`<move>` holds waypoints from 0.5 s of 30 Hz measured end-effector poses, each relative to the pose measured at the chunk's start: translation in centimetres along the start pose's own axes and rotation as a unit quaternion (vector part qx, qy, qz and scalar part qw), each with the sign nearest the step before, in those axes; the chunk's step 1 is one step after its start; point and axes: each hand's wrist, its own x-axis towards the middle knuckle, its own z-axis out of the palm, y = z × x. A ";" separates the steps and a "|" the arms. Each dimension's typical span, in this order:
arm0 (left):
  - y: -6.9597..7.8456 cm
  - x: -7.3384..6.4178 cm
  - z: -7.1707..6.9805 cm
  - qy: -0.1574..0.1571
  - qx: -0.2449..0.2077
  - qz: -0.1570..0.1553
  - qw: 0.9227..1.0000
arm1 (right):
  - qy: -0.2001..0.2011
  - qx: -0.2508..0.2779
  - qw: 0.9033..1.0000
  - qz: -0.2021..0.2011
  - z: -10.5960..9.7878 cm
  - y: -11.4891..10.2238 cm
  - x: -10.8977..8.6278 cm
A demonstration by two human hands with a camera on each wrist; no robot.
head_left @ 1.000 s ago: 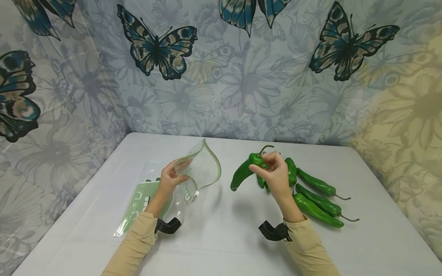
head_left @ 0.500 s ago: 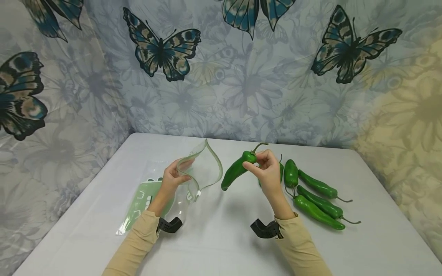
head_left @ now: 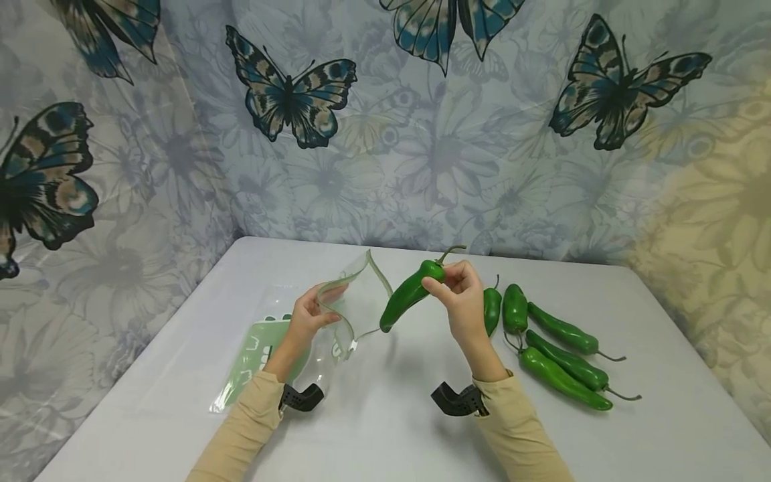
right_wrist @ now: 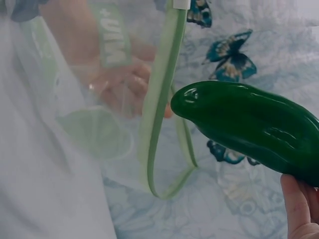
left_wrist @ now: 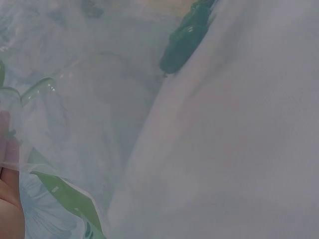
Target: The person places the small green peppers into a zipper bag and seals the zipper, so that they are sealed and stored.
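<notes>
My left hand [head_left: 307, 318] holds a clear zip bag [head_left: 361, 294] by one side of its mouth, which gapes toward the right. A pale green zip strip [right_wrist: 162, 99] runs round that mouth, with a white slider at one end. Between thumb and fingers, my right hand [head_left: 466, 311] pinches a green chili pepper [head_left: 409, 293] near its stem end. The pepper slants down to the left, its tip at the bag's opening. In the left wrist view, a blurred green pepper shape [left_wrist: 184, 42] shows through the film.
Several more green peppers [head_left: 563, 328] lie on the white table [head_left: 385, 428] to the right of my right hand. A flat clear packet with a green print [head_left: 255, 351] lies under my left forearm. Butterfly-patterned cloth [head_left: 446, 154] hangs behind the table.
My right hand has carried the pepper leftward, away from the other peppers and up to the bag's mouth. The left hand keeps its hold on the bag. The head view has shifted slightly.
</notes>
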 end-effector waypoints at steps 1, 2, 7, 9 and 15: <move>0.0 -0.1 0.1 0.003 0.001 -0.003 1.000 | 0.001 0.001 1.000 0.001 0.1 0.1 0.0; -0.1 -0.2 0.1 0.006 0.001 -0.004 1.000 | 0.003 0.003 1.000 0.003 0.2 0.2 0.0; -0.4 -0.7 0.2 0.006 -0.004 -0.007 1.000 | 0.001 0.003 1.000 0.009 0.9 0.8 -0.2; -0.4 -0.8 0.2 0.006 -0.004 -0.006 1.000 | -0.007 -0.001 1.000 0.006 1.2 0.9 -0.2; -0.3 -0.3 0.3 0.015 0.009 -0.005 1.000 | -0.024 -0.006 1.000 -0.010 1.3 0.7 0.2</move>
